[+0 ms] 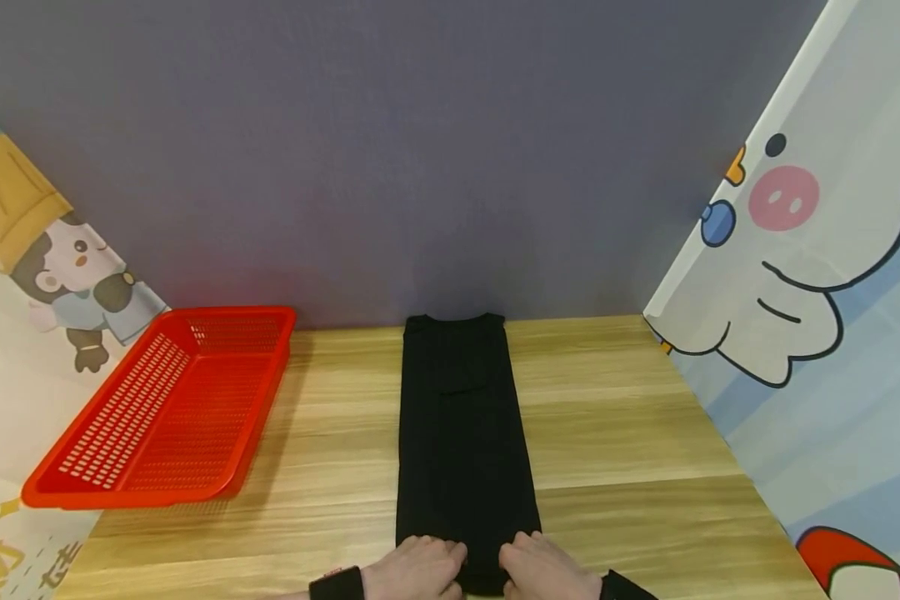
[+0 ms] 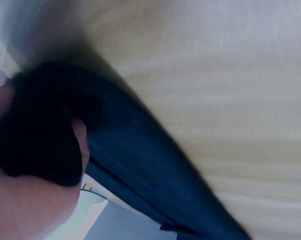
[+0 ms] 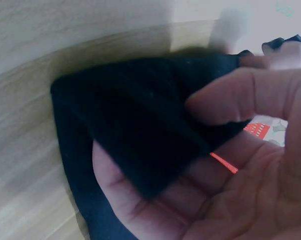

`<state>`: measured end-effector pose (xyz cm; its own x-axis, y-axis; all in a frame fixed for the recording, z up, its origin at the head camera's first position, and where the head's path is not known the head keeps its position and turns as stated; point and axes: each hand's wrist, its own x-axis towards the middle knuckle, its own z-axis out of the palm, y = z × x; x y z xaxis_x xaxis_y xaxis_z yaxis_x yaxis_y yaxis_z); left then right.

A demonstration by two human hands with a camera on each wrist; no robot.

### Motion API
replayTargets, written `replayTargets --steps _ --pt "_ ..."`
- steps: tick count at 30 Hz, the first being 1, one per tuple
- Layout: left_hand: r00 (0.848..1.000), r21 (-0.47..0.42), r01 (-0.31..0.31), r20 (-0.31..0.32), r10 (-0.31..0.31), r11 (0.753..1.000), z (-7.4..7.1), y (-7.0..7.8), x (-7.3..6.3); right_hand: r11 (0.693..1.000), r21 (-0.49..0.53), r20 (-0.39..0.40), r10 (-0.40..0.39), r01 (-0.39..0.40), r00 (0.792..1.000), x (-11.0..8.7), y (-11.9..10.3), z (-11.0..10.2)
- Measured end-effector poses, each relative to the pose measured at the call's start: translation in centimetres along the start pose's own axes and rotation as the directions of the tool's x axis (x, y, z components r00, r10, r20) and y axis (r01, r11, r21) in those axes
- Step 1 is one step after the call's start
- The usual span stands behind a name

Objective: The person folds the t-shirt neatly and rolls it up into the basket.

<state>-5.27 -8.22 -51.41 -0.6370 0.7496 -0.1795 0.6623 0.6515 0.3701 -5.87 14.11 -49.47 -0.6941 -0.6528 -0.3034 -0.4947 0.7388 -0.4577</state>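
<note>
The long, folded black cloth (image 1: 461, 433) runs near to far — left hand (image 1: 418, 568) and right hand (image 1: 547, 570), equally close, pinch its near end.

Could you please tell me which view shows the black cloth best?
The head view, because it shows the black cloth almost whole. The wrist views crop it, showing parts held by the left hand and the right hand.

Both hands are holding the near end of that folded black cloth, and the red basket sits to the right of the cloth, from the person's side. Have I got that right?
Not quite: the red basket is to the left of the cloth, as the head view shows. The left hand and right hand do hold the black cloth at its near end.
</note>
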Motion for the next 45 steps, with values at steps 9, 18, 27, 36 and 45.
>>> replayTargets --steps 9,18,27,36,45 --pt "0.978 -0.039 0.117 -0.17 -0.122 0.992 -0.1 0.8 0.2 1.0 -0.011 -0.111 -0.013 0.012 0.994 0.4 -0.1 0.8" --pt "0.978 -0.069 0.154 -0.129 -0.162 0.986 -0.3 1.0 0.4 0.996 -0.086 -0.174 -0.005 -0.01 0.985 0.5 -0.3 1.8" --pt "0.979 -0.136 0.136 -0.131 -0.154 0.981 0.7 0.3 0.4 0.994 -0.088 -0.211 -0.079 0.062 0.974 0.5 0.7 2.9" --pt "0.982 -0.22 0.117 -0.119 -0.145 0.968 1.0 -0.3 0.5 0.999 -0.034 -0.192 -0.046 0.04 0.98 0.4 1.3 3.1" --pt "0.993 0.11 0.001 -0.116 0.012 0.994 1.3 -0.8 -0.3 0.999 0.044 -0.18 -0.023 0.032 0.983 0.2 1.4 3.1"
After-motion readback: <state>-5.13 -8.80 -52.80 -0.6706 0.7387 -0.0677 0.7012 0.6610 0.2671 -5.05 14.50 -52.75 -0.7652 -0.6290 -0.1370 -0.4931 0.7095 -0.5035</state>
